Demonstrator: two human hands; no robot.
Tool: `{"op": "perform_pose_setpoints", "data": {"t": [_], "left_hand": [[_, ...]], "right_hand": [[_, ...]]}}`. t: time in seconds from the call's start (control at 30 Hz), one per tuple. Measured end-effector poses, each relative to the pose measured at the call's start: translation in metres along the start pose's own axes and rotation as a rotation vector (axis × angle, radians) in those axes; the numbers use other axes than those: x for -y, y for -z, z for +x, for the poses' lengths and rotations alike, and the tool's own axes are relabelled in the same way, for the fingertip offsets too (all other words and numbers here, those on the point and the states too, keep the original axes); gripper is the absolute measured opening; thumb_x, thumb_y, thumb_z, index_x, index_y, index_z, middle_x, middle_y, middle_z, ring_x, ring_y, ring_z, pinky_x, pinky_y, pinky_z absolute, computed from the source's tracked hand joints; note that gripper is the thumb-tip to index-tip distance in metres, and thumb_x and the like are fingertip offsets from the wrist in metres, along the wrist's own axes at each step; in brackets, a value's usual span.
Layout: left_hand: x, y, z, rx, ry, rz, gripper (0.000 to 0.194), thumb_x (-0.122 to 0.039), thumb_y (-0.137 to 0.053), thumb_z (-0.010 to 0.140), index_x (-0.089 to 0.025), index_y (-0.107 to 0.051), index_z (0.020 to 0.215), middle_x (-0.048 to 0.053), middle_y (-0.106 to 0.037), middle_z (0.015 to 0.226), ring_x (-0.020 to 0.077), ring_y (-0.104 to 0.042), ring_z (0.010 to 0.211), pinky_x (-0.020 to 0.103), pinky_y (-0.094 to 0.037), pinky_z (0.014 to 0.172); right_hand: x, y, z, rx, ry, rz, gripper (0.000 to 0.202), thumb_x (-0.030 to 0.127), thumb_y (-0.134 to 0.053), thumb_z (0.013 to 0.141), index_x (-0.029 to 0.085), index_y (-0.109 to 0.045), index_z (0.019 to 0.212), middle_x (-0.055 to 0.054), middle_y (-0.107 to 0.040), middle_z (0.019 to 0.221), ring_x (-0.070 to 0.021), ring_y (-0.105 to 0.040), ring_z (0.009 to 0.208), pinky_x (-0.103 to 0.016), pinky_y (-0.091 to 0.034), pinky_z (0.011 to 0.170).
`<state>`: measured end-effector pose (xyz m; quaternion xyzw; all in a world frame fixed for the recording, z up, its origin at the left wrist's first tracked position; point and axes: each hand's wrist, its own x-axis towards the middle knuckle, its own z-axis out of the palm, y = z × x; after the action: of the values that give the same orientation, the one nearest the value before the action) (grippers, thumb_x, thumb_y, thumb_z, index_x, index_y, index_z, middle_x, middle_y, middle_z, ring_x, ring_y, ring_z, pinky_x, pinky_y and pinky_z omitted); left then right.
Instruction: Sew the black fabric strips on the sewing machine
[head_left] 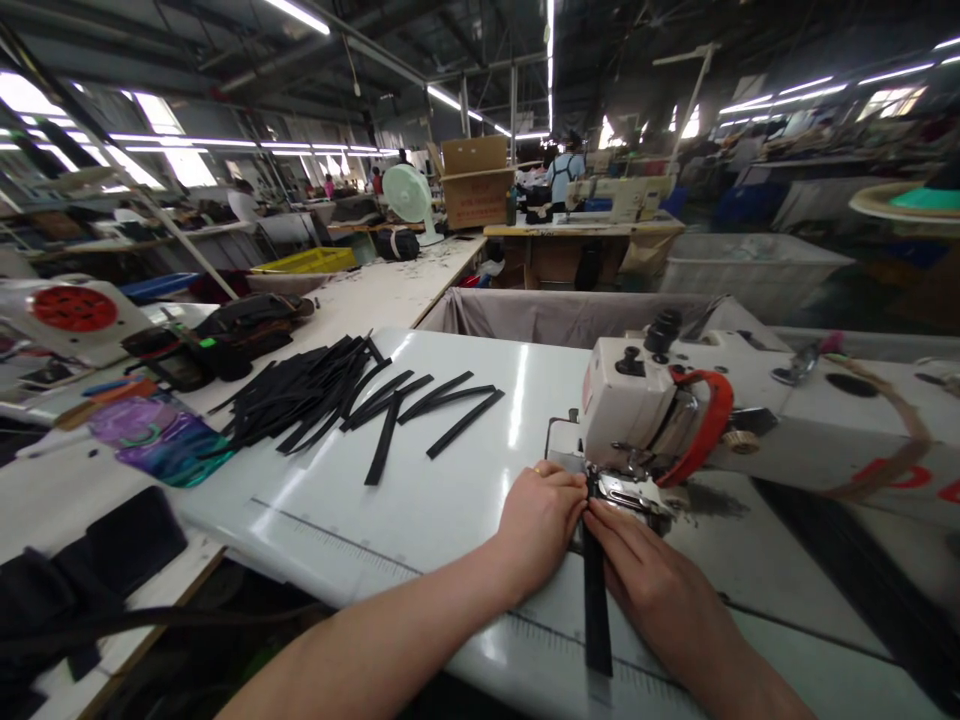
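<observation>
A black fabric strip (597,610) runs from under the needle area of a white sewing machine (626,400) toward me over the table edge. My left hand (541,525) presses the strip from the left, fingers curled and closed at its edge. From the right, my right hand (656,575) has its fingers together on the same strip, close to the metal presser plate (626,495). Both sets of fingertips nearly meet just in front of the machine head and cover part of the strip.
Left on the white table (480,480) lie a pile of black strips (300,390) and several loose ones. A purple-teal pouch (161,435) lies beside them. Wide black webbing (847,560) crosses the right side. Farther off are a fan (407,195), a cardboard box (478,185) and a person (564,175).
</observation>
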<state>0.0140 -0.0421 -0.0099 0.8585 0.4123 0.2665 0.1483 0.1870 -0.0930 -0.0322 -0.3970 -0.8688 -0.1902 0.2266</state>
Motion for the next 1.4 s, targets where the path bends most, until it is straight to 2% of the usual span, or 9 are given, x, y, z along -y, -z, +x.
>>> {"op": "perform_pose_setpoints", "data": {"t": [0.23, 0.5, 0.63, 0.73, 0.97, 1.1, 1.2, 1.4], "left_hand": [[0.000, -0.001, 0.003, 0.024, -0.002, 0.013, 0.026, -0.022, -0.047, 0.097, -0.016, -0.070, 0.085, 0.005, -0.072, 0.097, 0.0202, -0.060, 0.091, 0.036, -0.049, 0.088], [0.000, -0.005, 0.004, -0.014, -0.025, -0.017, 0.022, -0.016, -0.049, 0.094, -0.017, -0.068, 0.084, 0.005, -0.072, 0.103, 0.0196, -0.060, 0.092, 0.035, -0.048, 0.090], [0.002, -0.008, 0.008, -0.018, -0.003, -0.023, 0.020, -0.016, -0.051, 0.093, -0.017, -0.068, 0.082, 0.004, -0.072, 0.105, 0.0194, -0.060, 0.092, 0.035, -0.047, 0.090], [0.004, -0.009, 0.008, -0.026, 0.005, -0.053, 0.020, -0.014, -0.052, 0.093, -0.017, -0.068, 0.080, 0.003, -0.072, 0.104, 0.0188, -0.060, 0.092, 0.035, -0.047, 0.090], [0.006, -0.011, 0.004, -0.060, 0.000, -0.091, 0.018, -0.013, -0.054, 0.091, -0.017, -0.070, 0.085, 0.002, -0.072, 0.109, 0.0193, -0.060, 0.097, 0.036, -0.047, 0.093], [0.004, -0.012, 0.004, -0.062, 0.000, -0.069, 0.019, -0.014, -0.052, 0.092, -0.017, -0.069, 0.085, 0.002, -0.072, 0.106, 0.0197, -0.060, 0.095, 0.036, -0.048, 0.092], [0.002, -0.010, 0.005, -0.040, 0.005, -0.051, 0.019, -0.012, -0.052, 0.092, -0.017, -0.068, 0.083, 0.003, -0.072, 0.104, 0.0198, -0.060, 0.095, 0.036, -0.048, 0.092], [-0.001, -0.005, 0.007, -0.004, 0.000, -0.041, 0.020, -0.014, -0.052, 0.093, -0.016, -0.068, 0.082, 0.005, -0.071, 0.111, 0.0196, -0.060, 0.097, 0.037, -0.048, 0.094]], "right_hand": [[0.002, 0.005, 0.008, 0.001, -0.051, 0.041, 0.035, 0.007, -0.036, 0.091, 0.008, -0.061, 0.116, -0.015, -0.068, 0.113, -0.0225, -0.065, 0.105, -0.034, -0.057, 0.089], [-0.001, 0.008, 0.008, 0.037, -0.105, 0.120, 0.035, 0.004, -0.040, 0.089, 0.010, -0.061, 0.116, -0.012, -0.067, 0.104, -0.0231, -0.064, 0.098, -0.035, -0.057, 0.086], [-0.007, 0.006, 0.008, 0.006, -0.139, 0.169, 0.036, 0.004, -0.042, 0.088, 0.012, -0.061, 0.117, -0.012, -0.067, 0.104, -0.0233, -0.063, 0.097, -0.038, -0.056, 0.088], [-0.012, 0.008, 0.006, -0.010, -0.145, 0.268, 0.034, 0.004, -0.043, 0.086, 0.016, -0.063, 0.110, -0.009, -0.068, 0.102, -0.0225, -0.063, 0.097, -0.039, -0.055, 0.087], [-0.018, 0.018, 0.001, -0.003, -0.092, 0.500, 0.026, 0.007, -0.049, 0.086, 0.023, -0.069, 0.087, -0.004, -0.069, 0.092, -0.0171, -0.065, 0.089, -0.031, -0.055, 0.079], [-0.020, 0.014, 0.002, -0.007, -0.109, 0.485, 0.027, 0.008, -0.049, 0.086, 0.023, -0.071, 0.089, -0.004, -0.071, 0.092, -0.0174, -0.065, 0.089, -0.032, -0.055, 0.080], [-0.023, 0.009, 0.002, 0.001, -0.148, 0.426, 0.028, 0.009, -0.048, 0.087, 0.023, -0.071, 0.094, -0.005, -0.071, 0.100, -0.0189, -0.065, 0.094, -0.033, -0.055, 0.082], [-0.026, 0.002, 0.002, 0.076, -0.203, 0.295, 0.031, 0.012, -0.045, 0.089, 0.022, -0.069, 0.106, -0.007, -0.068, 0.103, -0.0199, -0.064, 0.092, -0.034, -0.056, 0.078]]}}
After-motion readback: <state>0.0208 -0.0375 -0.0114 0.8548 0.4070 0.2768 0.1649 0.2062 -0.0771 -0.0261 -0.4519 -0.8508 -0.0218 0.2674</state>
